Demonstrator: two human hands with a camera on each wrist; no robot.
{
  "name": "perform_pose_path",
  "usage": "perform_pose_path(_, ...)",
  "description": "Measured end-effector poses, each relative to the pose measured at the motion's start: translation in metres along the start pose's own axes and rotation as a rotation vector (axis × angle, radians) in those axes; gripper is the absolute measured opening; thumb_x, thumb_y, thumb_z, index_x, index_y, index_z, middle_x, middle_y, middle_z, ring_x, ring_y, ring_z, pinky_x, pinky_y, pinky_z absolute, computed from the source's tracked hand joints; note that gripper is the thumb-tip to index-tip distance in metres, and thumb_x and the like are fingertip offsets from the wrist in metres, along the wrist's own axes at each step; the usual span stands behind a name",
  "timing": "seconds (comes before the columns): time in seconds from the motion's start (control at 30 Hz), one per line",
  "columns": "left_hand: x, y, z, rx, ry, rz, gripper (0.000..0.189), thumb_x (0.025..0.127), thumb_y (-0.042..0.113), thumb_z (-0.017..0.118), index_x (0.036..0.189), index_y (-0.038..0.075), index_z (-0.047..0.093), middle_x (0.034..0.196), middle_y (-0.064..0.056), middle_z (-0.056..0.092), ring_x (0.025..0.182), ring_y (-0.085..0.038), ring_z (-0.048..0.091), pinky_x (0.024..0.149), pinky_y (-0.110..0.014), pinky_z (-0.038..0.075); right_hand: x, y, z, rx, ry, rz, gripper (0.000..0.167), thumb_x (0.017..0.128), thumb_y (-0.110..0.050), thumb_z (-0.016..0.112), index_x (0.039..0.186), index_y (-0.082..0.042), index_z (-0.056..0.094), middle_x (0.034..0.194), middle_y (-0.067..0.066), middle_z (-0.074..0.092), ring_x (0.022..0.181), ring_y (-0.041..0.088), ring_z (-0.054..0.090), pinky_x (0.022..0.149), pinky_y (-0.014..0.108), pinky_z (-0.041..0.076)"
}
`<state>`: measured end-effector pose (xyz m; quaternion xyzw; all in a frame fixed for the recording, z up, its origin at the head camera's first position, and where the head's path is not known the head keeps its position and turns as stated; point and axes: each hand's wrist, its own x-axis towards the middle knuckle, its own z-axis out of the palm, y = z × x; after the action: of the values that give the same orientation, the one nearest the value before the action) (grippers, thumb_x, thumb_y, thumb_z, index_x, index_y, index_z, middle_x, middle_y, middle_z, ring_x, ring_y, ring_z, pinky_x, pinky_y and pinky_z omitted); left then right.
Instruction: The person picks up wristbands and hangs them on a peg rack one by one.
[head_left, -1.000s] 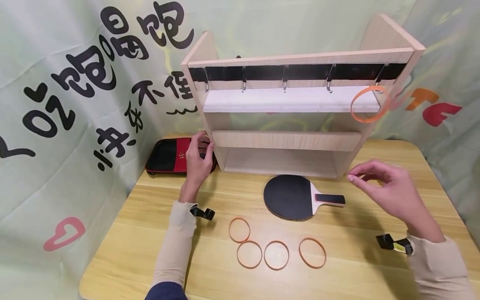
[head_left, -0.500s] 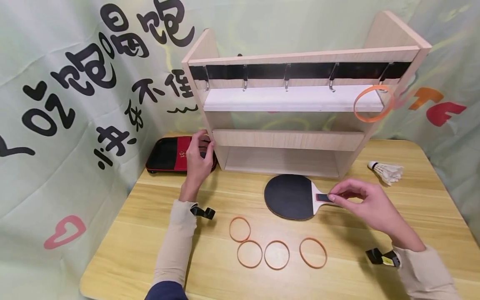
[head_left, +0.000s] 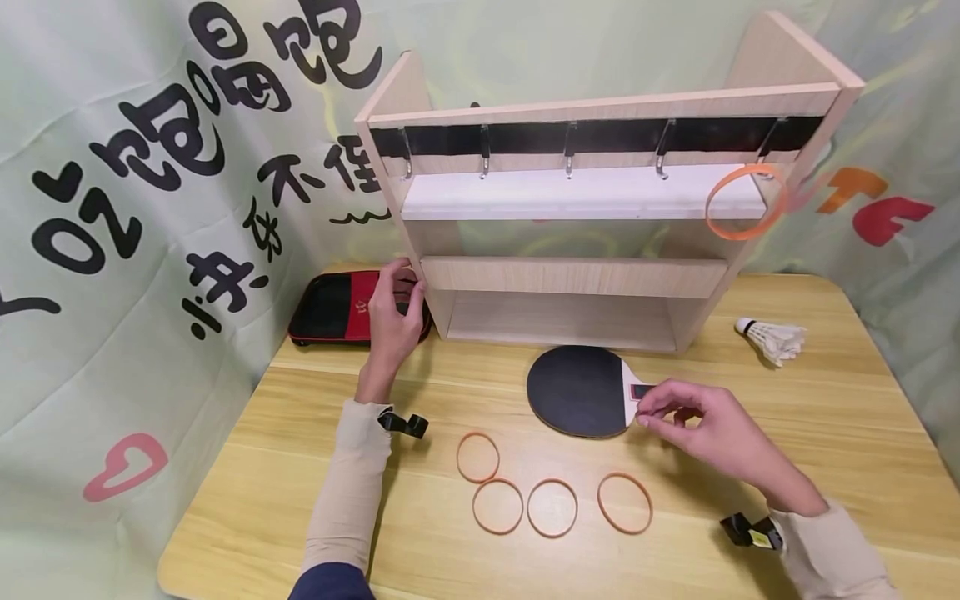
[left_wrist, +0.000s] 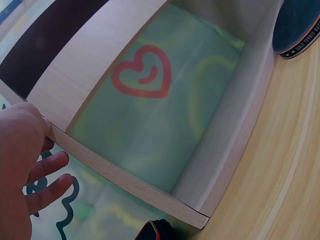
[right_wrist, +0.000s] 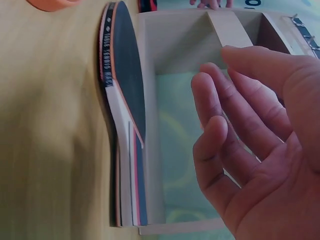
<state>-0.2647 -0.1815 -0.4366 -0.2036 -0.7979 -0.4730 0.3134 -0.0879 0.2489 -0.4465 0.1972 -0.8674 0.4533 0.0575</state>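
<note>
1. My left hand is touching the left edge of the wooden rack, probably steadying it; whether I'm pinching it I cannot tell.
2. My right hand is hovering, fingers loosely bent and grasping nothing, by the handle of the black paddle, which is lying before the rack's front edge.
3. Four orange rings are lying toward the near edge of the table, seemingly for easy reach.

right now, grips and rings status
Left grip touching rack. Right grip empty, near paddle. One ring hung, four rings on table. Paddle between rack and rings.
</note>
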Motion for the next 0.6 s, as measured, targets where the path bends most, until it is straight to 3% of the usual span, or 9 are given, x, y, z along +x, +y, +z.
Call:
perform_pose_path(0.1, -0.001, 0.000, 0.000, -0.011, 0.000, -0.003, 0.035, 0.107, 0.007, 0.068, 0.140, -0.002, 0.059, 0.117, -0.024, 0.071, 0.099, -0.035, 0.074, 0.085, -0.038, 0.062, -0.002, 0.001, 0.004, 0.009, -0.020, -0.032, 0.028, 0.086, 0.006, 0.087, 0.103, -0.014, 0.078, 0.092, -0.004, 0.081, 0.079, -0.001, 0.072, 0.065, 0.019, 0.058)
perform_pose_path(0.37, 0.001, -0.002, 0.001, -0.027, 0.021, -0.024, 0.038, 0.104, 0.002, 0.071, 0.141, -0.001, 0.060, 0.117, -0.025, 0.071, 0.099, -0.038, 0.073, 0.086, -0.018, 0.055, -0.007, 0.004, 0.014, 0.029, -0.091, -0.067, 0.029, 0.085, 0.005, 0.088, 0.103, -0.015, 0.076, 0.090, -0.007, 0.079, 0.079, -0.001, 0.070, 0.063, 0.022, 0.058)
perform_pose_path(0.6, 0.001, -0.001, 0.002, -0.024, 0.016, -0.025, 0.037, 0.105, 0.003, 0.071, 0.140, -0.001, 0.060, 0.117, -0.024, 0.071, 0.099, -0.037, 0.074, 0.084, -0.040, 0.061, -0.016, 0.012, 0.025, 0.001, -0.146, -0.092, 0.030, 0.085, 0.005, 0.089, 0.100, -0.016, 0.075, 0.087, -0.012, 0.075, 0.078, -0.004, 0.065, 0.061, 0.021, 0.055)
